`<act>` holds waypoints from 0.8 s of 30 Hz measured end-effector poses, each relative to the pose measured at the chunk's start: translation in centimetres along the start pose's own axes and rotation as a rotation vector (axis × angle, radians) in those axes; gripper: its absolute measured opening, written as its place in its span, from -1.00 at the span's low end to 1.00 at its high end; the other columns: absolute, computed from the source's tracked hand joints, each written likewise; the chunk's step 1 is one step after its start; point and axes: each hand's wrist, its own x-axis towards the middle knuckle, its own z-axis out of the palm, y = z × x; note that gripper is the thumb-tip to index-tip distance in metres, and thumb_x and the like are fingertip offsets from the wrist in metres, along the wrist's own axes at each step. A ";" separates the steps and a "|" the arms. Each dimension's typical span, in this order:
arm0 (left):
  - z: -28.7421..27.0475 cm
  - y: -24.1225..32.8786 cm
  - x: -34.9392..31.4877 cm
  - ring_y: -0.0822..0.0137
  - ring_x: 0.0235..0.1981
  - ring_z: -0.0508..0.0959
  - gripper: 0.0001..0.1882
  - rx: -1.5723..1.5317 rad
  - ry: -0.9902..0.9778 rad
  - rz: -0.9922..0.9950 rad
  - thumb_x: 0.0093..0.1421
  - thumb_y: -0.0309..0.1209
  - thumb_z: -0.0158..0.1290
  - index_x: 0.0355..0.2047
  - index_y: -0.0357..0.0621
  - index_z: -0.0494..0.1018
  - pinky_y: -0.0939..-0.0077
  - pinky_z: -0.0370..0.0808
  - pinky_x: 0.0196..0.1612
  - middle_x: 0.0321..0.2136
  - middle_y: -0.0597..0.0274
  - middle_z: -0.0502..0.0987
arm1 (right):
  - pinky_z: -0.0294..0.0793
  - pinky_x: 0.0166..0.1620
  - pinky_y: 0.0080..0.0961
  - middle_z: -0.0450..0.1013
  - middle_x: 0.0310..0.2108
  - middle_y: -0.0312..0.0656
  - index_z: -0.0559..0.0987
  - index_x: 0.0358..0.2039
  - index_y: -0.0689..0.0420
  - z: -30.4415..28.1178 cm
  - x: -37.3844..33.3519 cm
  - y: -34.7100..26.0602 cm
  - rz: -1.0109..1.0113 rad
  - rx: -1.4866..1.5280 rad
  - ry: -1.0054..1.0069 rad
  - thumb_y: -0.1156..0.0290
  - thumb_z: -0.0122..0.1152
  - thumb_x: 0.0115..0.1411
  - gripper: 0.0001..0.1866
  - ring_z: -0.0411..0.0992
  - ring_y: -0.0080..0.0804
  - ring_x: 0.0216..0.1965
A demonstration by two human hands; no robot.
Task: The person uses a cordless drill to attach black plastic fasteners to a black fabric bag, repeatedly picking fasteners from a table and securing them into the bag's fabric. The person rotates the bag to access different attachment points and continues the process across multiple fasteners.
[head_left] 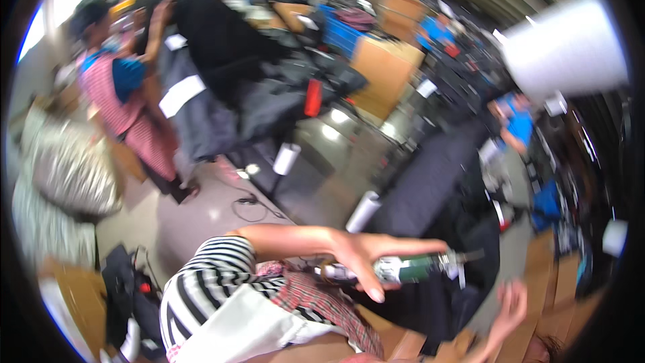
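Note:
My left hand (359,255) reaches out to the right on a bare forearm with a black-and-white striped sleeve (208,282). It is shut on a green and white cylinder-shaped tool (410,269) with a thin metal tip pointing right. My right hand (510,309) is at the lower right, fingers spread, holding nothing, just below the tool's tip. Both hands hover over dark cloth (437,181) spread on a long table. A red plaid cloth (316,296) lies under my left forearm.
A person in a pink striped apron (127,107) stands at the left, handling dark garments (269,87) piled high. White rolls (287,158) (363,210) stand by the table. Cardboard boxes (383,67) lie behind, a person in blue (517,121) at the right, a cable (252,205) on the floor.

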 end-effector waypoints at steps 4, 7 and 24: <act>1.9 4.3 -0.5 0.48 -0.36 0.46 0.35 0.154 0.176 -0.068 -0.05 -0.34 0.47 0.50 0.00 -0.33 0.53 0.48 -0.29 -0.21 0.25 0.46 | 0.65 -0.10 -0.44 0.59 -0.23 -0.06 0.55 -0.09 0.35 12.0 2.3 -10.5 -0.146 0.287 -0.087 0.59 0.11 0.34 -0.83 0.62 -0.30 -0.19; 2.1 6.2 -1.1 0.48 -0.31 0.46 0.38 0.125 0.250 -0.208 -0.13 -0.37 0.49 0.50 -0.01 -0.29 0.56 0.46 -0.24 -0.10 0.26 0.44 | 0.63 -0.13 -0.56 0.63 -0.26 -0.12 0.58 -0.14 0.34 15.2 3.9 -13.2 -0.234 0.249 -0.119 0.63 0.23 0.26 -0.84 0.63 -0.42 -0.22; 0.5 5.5 -1.5 0.46 -0.32 0.50 0.41 0.048 0.198 -0.097 -0.15 -0.41 0.50 0.49 -0.06 -0.34 0.56 0.46 -0.27 -0.31 0.25 0.49 | 0.62 -0.23 -0.55 0.63 -0.30 -0.07 0.65 -0.20 0.33 16.5 2.3 -16.4 -0.583 -0.077 0.067 0.74 0.34 0.07 -0.76 0.64 -0.38 -0.33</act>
